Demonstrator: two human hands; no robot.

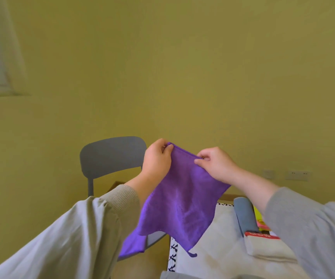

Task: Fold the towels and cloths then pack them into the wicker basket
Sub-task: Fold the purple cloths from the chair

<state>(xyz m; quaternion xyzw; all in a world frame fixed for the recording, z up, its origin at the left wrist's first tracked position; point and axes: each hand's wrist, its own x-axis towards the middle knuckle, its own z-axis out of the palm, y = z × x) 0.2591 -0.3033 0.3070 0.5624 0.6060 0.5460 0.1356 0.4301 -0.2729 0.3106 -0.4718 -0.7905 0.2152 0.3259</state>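
Left hand point(157, 156) and right hand point(216, 164) pinch the top corners of the soft purple microfibre cloth point(179, 204), hanging toward six o'clock; a loosened pinch could probably skew the fold.

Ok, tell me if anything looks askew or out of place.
The purple cloth hangs crooked: the left hand pinches its top edge higher than the right hand, so the lower corners dangle unevenly. Nothing looks torn or spilled.
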